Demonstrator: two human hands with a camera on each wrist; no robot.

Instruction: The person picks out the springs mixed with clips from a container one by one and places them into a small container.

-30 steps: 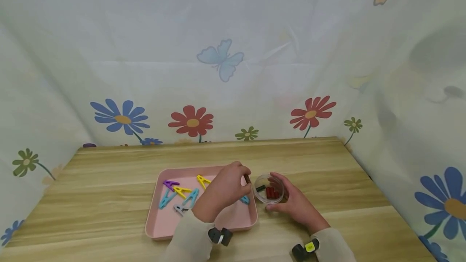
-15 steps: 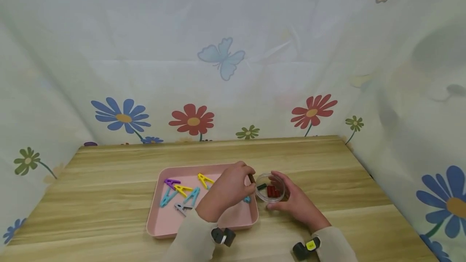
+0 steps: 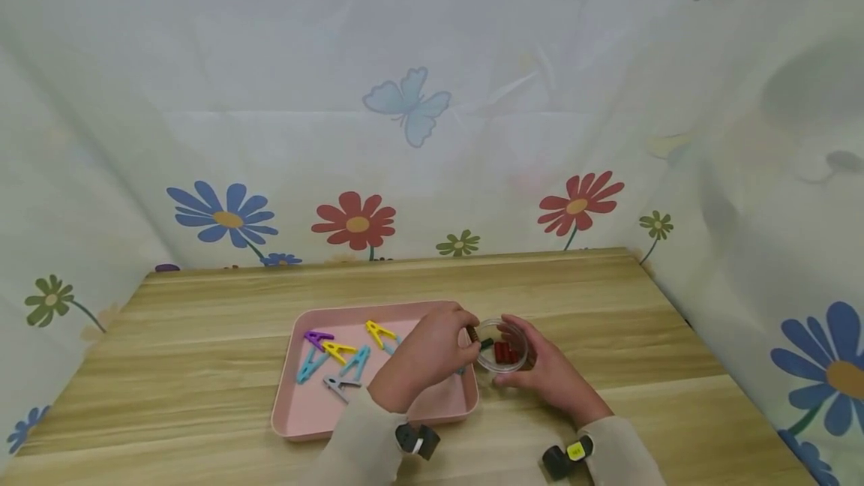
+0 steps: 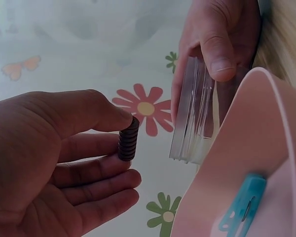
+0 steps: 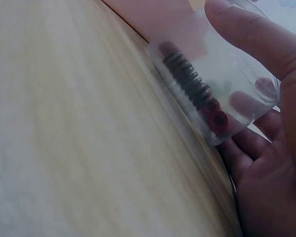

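My left hand [image 3: 425, 355] pinches a small dark ribbed cylinder [image 4: 128, 141], like a short coil or spring, between thumb and fingertips. It is above the right side of the pink tray [image 3: 304, 412], just left of a clear plastic jar [image 4: 190, 111]. The thumb and fingers of my right hand [image 3: 556, 381] grip that jar, on the table beside the tray. Inside it lie several red ribbed cylinders [image 3: 502, 353] and a dark green one [image 3: 487, 343]; in the right wrist view a dark ribbed cylinder [image 5: 187, 81] shows through the wall.
Several plastic clips lie in the tray: a purple clip [image 3: 318, 340], yellow clips [image 3: 337, 352], light-blue clips [image 3: 358, 364] and a grey clip [image 3: 335, 385]. Wooden tabletop [image 3: 216, 336] surrounds the tray. A flowered curtain [image 3: 432, 163] hangs behind and at both sides.
My left hand has moved slightly right with the ribbed cylinder, which is now closer to the jar's rim. The right hand keeps its grip on the jar, almost unmoved.
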